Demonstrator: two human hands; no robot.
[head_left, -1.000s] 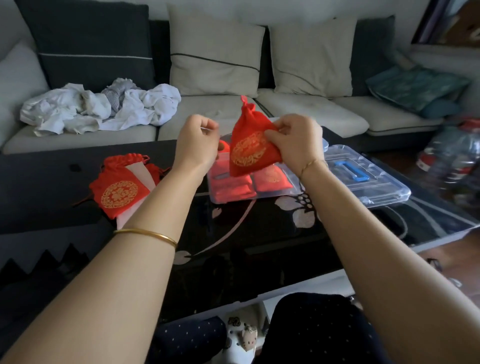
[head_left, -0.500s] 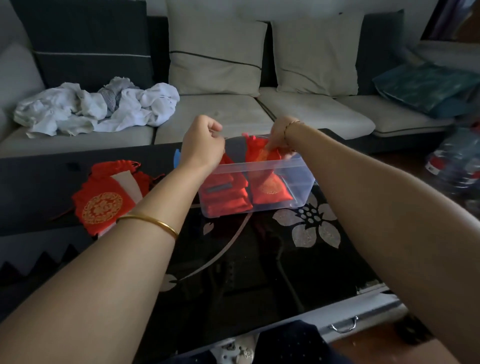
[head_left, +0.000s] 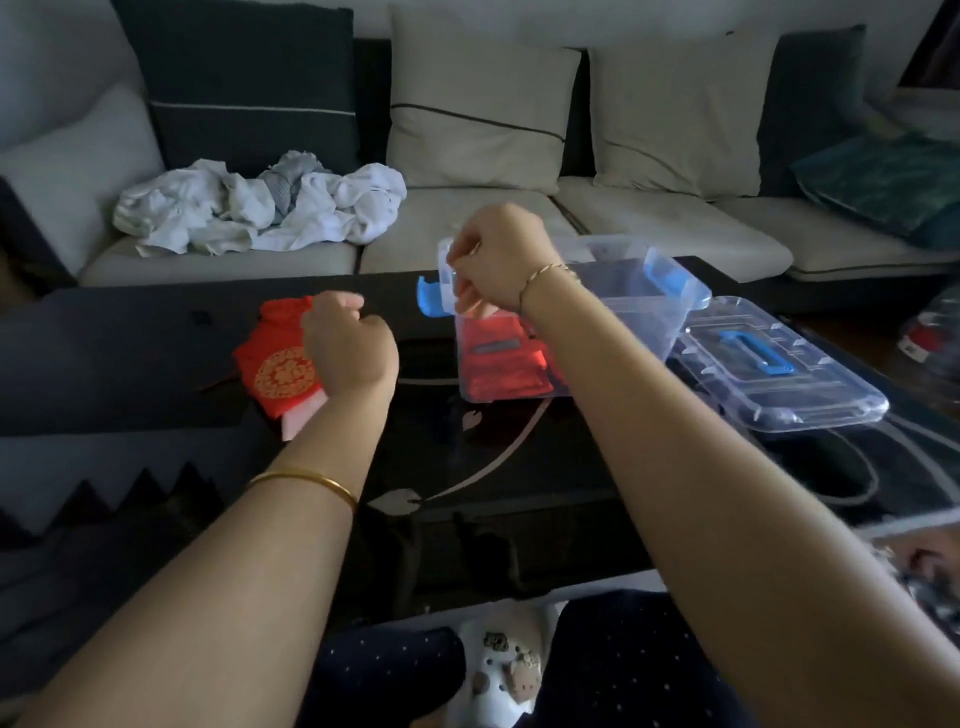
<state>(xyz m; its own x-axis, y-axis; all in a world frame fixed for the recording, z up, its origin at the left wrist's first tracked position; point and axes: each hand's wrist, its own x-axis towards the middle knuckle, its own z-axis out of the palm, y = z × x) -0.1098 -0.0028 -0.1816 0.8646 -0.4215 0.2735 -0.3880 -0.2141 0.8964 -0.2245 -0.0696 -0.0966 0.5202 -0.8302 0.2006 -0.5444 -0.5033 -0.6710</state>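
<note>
A clear plastic box (head_left: 639, 312) with blue latches stands on the dark glass table (head_left: 519, 467). Several red pouches (head_left: 498, 364) with gold emblems lie inside its left end. My right hand (head_left: 501, 260) is at the box's left rim, with the fingers curled down inside onto the top of a red pouch. A pile of red pouches (head_left: 275, 371) lies on the table to the left, over a white sheet. My left hand (head_left: 350, 348) hovers over that pile in a fist, and nothing shows in it.
The box's clear lid (head_left: 779, 374) with a blue handle lies to the right of the box. Behind the table runs a sofa (head_left: 649, 228) with cushions and a heap of white clothes (head_left: 260, 208). My knees and a white shoe are below the table's near edge.
My right hand carried a red pouch down into the box and now sits at its left rim. My left hand dropped from mid-air to the pile on the left.
</note>
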